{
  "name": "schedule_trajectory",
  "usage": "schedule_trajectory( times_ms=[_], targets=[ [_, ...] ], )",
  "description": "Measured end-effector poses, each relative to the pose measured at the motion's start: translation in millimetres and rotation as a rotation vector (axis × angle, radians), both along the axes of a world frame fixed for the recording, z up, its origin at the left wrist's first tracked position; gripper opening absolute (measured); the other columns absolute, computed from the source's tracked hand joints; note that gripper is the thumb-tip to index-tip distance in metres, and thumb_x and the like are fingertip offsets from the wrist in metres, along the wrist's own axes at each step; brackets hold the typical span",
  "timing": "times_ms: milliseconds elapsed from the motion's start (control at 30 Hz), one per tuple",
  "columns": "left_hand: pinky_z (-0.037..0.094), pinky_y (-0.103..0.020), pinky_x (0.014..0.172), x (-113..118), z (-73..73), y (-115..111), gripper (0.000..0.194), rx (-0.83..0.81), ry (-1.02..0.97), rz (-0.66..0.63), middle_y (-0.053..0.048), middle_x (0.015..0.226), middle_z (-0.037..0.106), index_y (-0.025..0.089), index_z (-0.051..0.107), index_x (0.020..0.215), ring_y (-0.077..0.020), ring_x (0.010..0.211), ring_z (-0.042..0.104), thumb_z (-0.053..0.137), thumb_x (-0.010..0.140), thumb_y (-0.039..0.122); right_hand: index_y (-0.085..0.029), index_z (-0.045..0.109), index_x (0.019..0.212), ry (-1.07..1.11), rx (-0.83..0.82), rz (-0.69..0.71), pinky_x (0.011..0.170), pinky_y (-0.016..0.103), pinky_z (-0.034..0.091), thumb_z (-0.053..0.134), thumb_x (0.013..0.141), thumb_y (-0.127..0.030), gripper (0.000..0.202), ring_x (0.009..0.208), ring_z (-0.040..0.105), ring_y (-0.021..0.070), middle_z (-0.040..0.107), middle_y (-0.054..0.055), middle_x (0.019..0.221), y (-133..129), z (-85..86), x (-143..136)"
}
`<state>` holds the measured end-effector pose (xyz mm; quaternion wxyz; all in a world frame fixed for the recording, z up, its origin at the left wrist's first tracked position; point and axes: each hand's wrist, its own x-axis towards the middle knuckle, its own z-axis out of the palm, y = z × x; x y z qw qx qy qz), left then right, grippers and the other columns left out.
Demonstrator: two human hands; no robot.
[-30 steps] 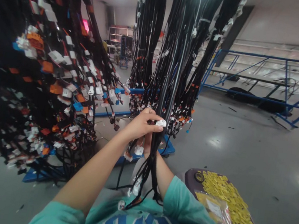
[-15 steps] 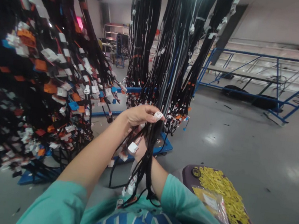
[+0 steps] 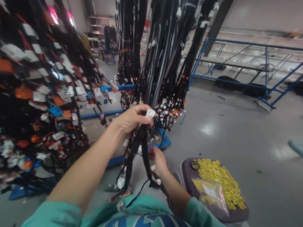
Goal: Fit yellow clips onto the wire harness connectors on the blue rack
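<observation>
A person in a teal shirt looks down past their own chest at both bare hands, which work on a wire harness (image 3: pixel 138 142) hanging in front of them. Nearest, by the shirt, loose ends of the harness dangle with small white plugs. Just above, the right hand (image 3: pixel 158 162) sits low and a little to the right of the bundle, fingers curled around something small with a hint of red. Whether it grips a plug or only touches the wires cannot be made out.

Higher and farther out, the left hand (image 3: pixel 130 117) is closed around the black bundle, thumb and forefinger pinching a white connector (image 3: pixel 150 113) at its top. The bundle runs nearly straight up and down, from the rack overhead down between the two hands. The left hand is the nearer to the connector; the right is well below it.

To the right, beside the person, a dark round tray (image 3: pixel 234 216) holds a heap of small yellow parts (image 3: pixel 221 179) and a clear bag (image 3: pixel 210 194) of more.

Left of the arms, a mass of other hanging harnesses (image 3: pixel 30 87) with white, orange and blue plugs is blurred. Beyond lie a grey floor (image 3: pixel 236 134) and blue metal racks (image 3: pixel 261 65); their contents are too distant to identify.
</observation>
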<state>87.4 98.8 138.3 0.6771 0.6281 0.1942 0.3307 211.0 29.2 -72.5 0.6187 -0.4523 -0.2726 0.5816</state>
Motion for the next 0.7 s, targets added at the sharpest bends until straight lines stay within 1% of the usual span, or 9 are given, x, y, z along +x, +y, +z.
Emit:
schedule_trajectory(
  times_ms=[33, 67, 200, 267, 333, 433, 533, 600, 700],
  targets=[
    [0.043, -0.021, 0.051, 0, 0.6, -1, 0.037, 0.016, 0.003, 0.039, 0.001, 0.064, 0.060, 0.015, 0.060, 0.071, -0.0106, 0.055, 0.056, 0.081, 0.043, 0.026, -0.021, 0.057, 0.071, -0.334, -0.061, -0.165, 0.061, 0.027, 0.046, 0.052, 0.069, -0.050, 0.029, 0.064, 0.056, 0.0150, 0.059, 0.000, 0.067, -17, -14.5, 17],
    [0.043, -0.021, 0.052, 1, 1.1, -2, 0.036, 0.033, 0.003, 0.071, 0.002, 0.063, 0.059, 0.015, 0.059, 0.069, -0.0100, 0.055, 0.056, 0.081, 0.042, 0.024, -0.021, 0.058, 0.069, -0.449, -0.119, -0.225, 0.063, 0.029, 0.046, 0.053, 0.068, -0.047, 0.026, 0.065, 0.055, 0.0164, 0.059, 0.000, 0.068, -38, -29.1, 34],
    [0.044, -0.021, 0.054, 9, 0.1, -4, 0.037, 0.104, -0.001, 0.136, 0.004, 0.061, 0.058, 0.015, 0.054, 0.063, -0.0086, 0.054, 0.054, 0.082, 0.040, 0.022, -0.022, 0.054, 0.052, -0.725, -0.352, -0.289, 0.061, 0.032, 0.042, 0.054, 0.065, -0.035, 0.018, 0.059, 0.052, 0.0201, 0.053, 0.000, 0.054, -138, -77.8, 89],
    [0.044, -0.021, 0.052, 16, -2.2, -4, 0.039, 0.126, 0.002, 0.149, 0.004, 0.061, 0.058, 0.016, 0.053, 0.063, -0.0091, 0.054, 0.053, 0.083, 0.038, 0.022, -0.020, 0.057, 0.057, -0.857, -0.486, -0.309, 0.068, 0.032, 0.042, 0.051, 0.068, -0.026, 0.014, 0.066, 0.055, 0.0210, 0.058, 0.002, 0.059, -179, -92.0, 108],
    [0.043, -0.021, 0.050, 24, -4.5, -4, 0.041, 0.141, -0.012, 0.165, 0.004, 0.061, 0.059, 0.016, 0.052, 0.062, -0.0096, 0.053, 0.053, 0.084, 0.037, 0.021, -0.017, 0.062, 0.070, -0.977, -0.607, -0.322, 0.078, 0.030, 0.040, 0.047, 0.073, -0.019, 0.016, 0.080, 0.058, 0.0213, 0.064, 0.006, 0.075, -205, -100.6, 124],
    [0.042, -0.021, 0.048, 33, -5.9, -4, 0.041, 0.156, -0.049, 0.195, 0.005, 0.060, 0.060, 0.016, 0.052, 0.058, -0.0092, 0.052, 0.053, 0.085, 0.034, 0.020, -0.011, 0.063, 0.094, -1.137, -0.761, -0.340, 0.091, 0.028, 0.035, 0.039, 0.081, -0.014, 0.028, 0.102, 0.054, 0.0222, 0.063, 0.014, 0.100, -217, -109.0, 146],
    [0.042, -0.021, 0.046, 37, -4.2, -5, 0.041, 0.167, -0.045, 0.216, 0.006, 0.058, 0.060, 0.017, 0.052, 0.056, -0.0086, 0.050, 0.053, 0.086, 0.034, 0.020, -0.007, 0.055, 0.115, -1.253, -0.886, -0.353, 0.094, 0.030, 0.034, 0.035, 0.086, -0.014, 0.036, 0.109, 0.051, 0.0232, 0.059, 0.017, 0.111, -212, -115.7, 167],
    [0.042, -0.021, 0.046, 35, -2.4, -5, 0.042, 0.190, -0.039, 0.232, 0.006, 0.057, 0.060, 0.017, 0.052, 0.056, -0.0087, 0.050, 0.053, 0.087, 0.033, 0.023, -0.008, 0.053, 0.119, -1.303, -0.943, -0.346, 0.094, 0.030, 0.035, 0.035, 0.087, -0.015, 0.037, 0.111, 0.050, 0.0222, 0.058, 0.016, 0.114, -205, -119.0, 177],
    [0.042, -0.021, 0.046, 31, -0.4, -6, 0.046, 0.215, -0.037, 0.276, 0.005, 0.055, 0.060, 0.017, 0.052, 0.054, -0.0093, 0.050, 0.054, 0.089, 0.028, 0.026, -0.010, 0.060, 0.109, -1.341, -1.027, -0.323, 0.094, 0.030, 0.037, 0.039, 0.088, -0.023, 0.032, 0.113, 0.050, 0.0233, 0.058, 0.014, 0.115, -195, -121.8, 186]
  ],
)
